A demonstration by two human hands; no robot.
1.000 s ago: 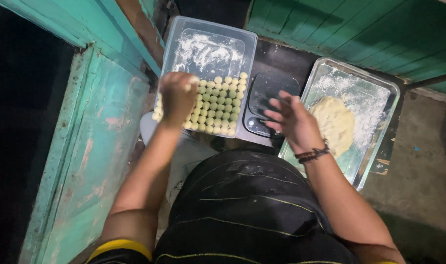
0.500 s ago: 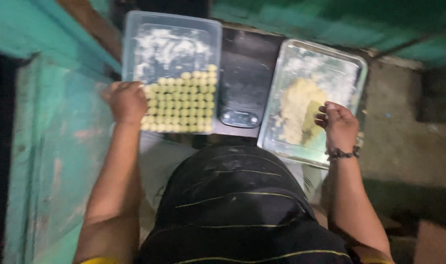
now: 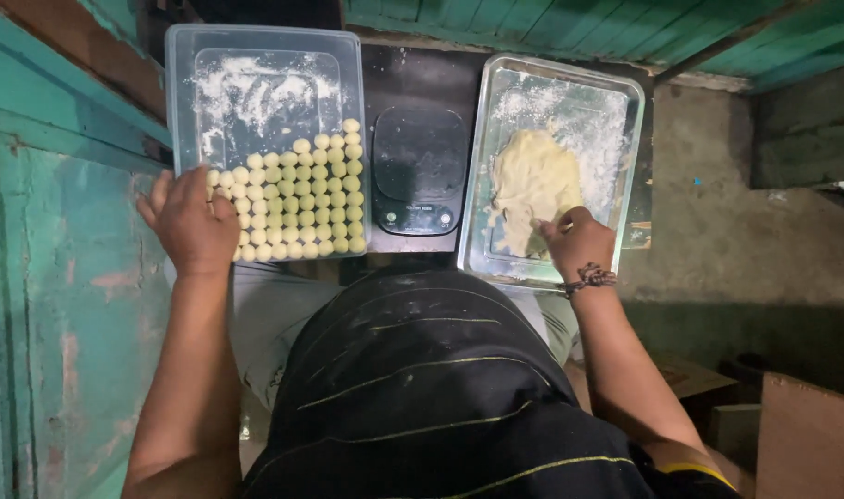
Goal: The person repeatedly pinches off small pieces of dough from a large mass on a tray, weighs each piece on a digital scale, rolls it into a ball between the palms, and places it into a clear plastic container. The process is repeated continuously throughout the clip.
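Note:
A clear plastic tub (image 3: pixel 186 83), dusted with flour, holds several rows of small pale dough balls (image 3: pixel 297 199) in its near half. My left hand (image 3: pixel 189 222) rests on the tub's near left corner, fingers spread over the edge. To the right, a floured metal tray (image 3: pixel 625 111) carries a mass of pale dough (image 3: pixel 531 180). My right hand (image 3: pixel 577 242) is down on the near end of that dough, fingers curled and pinching into it.
A small black kitchen scale (image 3: pixel 418 171) sits on the dark surface between tub and tray. A teal-painted wooden wall (image 3: pixel 61 305) runs along the left, teal boards (image 3: pixel 551 23) across the back. Bare concrete floor (image 3: pixel 764 231) lies right, with cardboard (image 3: pixel 810 444) at the lower right.
My right hand moved from above the scale across to the tray and came down on the dough. My left hand stayed at the tub's near left corner.

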